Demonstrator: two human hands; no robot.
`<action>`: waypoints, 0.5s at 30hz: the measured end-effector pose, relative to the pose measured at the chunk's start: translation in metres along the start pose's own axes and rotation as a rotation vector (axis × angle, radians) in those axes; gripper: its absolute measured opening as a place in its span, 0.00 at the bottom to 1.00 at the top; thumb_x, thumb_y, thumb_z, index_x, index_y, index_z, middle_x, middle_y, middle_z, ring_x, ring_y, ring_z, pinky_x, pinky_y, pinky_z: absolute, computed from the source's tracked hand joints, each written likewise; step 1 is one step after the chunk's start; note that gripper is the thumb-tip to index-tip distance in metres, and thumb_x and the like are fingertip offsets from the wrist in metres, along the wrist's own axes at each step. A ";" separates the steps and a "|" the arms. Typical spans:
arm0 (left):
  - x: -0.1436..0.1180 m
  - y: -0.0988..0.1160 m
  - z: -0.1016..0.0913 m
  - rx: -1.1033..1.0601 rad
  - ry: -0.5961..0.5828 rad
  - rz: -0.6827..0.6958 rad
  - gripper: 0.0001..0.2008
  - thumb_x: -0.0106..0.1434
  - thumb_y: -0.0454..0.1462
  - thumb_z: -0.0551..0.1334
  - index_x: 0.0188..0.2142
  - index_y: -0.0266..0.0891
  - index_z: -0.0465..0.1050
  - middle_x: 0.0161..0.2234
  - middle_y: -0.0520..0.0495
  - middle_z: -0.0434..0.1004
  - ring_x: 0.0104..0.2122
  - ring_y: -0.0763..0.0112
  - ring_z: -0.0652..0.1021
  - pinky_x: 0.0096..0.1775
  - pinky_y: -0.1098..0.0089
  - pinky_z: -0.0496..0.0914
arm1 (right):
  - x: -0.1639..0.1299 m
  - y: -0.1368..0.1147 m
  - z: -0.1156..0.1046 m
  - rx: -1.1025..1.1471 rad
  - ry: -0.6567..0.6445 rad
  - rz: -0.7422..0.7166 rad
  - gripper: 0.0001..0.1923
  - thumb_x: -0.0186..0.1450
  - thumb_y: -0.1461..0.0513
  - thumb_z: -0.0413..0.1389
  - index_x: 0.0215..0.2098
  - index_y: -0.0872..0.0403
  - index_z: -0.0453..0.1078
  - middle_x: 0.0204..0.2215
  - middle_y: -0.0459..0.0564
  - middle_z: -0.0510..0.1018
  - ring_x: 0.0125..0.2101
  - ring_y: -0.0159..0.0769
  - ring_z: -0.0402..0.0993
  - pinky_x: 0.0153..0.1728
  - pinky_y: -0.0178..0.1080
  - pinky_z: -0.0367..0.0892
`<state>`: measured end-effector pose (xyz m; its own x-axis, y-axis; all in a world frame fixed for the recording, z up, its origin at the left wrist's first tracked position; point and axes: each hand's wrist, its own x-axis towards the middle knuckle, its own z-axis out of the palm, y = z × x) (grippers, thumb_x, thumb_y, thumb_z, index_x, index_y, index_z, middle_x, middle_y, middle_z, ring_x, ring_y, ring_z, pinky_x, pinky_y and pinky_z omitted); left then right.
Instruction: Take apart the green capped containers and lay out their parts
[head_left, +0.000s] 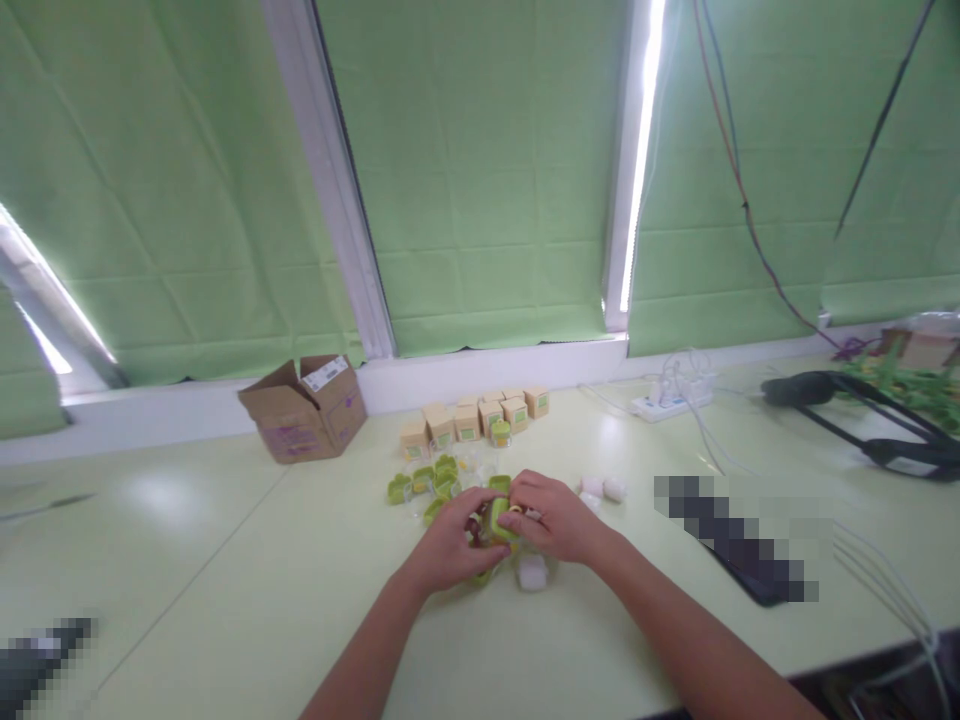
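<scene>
In the head view my left hand curls around a small container with a green lid. My right hand closes on it from the other side, its fingers pressed against the lid. What lies beneath my fingers is partly hidden. Beside my left hand sit several green flower-shaped lids among clear plastic pieces. A white wrapped block rests just below my right hand. More small white pieces lie to the right of it.
Small tan boxes stand in rows at the back, with a green-lidded jar before them. An open cardboard box is behind left. On the right are a power strip, a blurred dark device and a black headset.
</scene>
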<state>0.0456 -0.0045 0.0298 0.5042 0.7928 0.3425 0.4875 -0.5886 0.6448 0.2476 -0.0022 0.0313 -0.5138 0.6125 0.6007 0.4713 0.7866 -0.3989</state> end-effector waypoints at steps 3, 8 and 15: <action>0.000 -0.002 0.001 0.000 0.008 -0.009 0.26 0.49 0.34 0.67 0.48 0.42 0.66 0.43 0.48 0.70 0.40 0.67 0.73 0.40 0.69 0.71 | 0.000 0.000 0.001 -0.012 0.005 -0.006 0.10 0.66 0.59 0.51 0.27 0.53 0.63 0.30 0.47 0.69 0.33 0.32 0.67 0.35 0.34 0.64; 0.001 -0.003 0.002 0.029 0.016 -0.016 0.26 0.49 0.34 0.67 0.49 0.43 0.65 0.43 0.48 0.70 0.40 0.66 0.73 0.40 0.68 0.71 | 0.000 0.001 0.002 -0.033 0.007 -0.023 0.10 0.66 0.59 0.51 0.27 0.53 0.64 0.30 0.47 0.72 0.33 0.32 0.69 0.36 0.34 0.64; 0.001 -0.003 0.001 0.035 0.018 -0.028 0.26 0.50 0.37 0.67 0.49 0.43 0.65 0.44 0.47 0.70 0.40 0.66 0.72 0.40 0.67 0.71 | -0.001 0.003 0.001 -0.049 0.014 -0.027 0.10 0.67 0.59 0.49 0.28 0.53 0.65 0.30 0.48 0.75 0.35 0.33 0.71 0.36 0.34 0.65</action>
<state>0.0453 -0.0021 0.0273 0.4771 0.8116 0.3372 0.5264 -0.5711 0.6299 0.2488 -0.0005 0.0288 -0.5173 0.5894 0.6205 0.4920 0.7981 -0.3480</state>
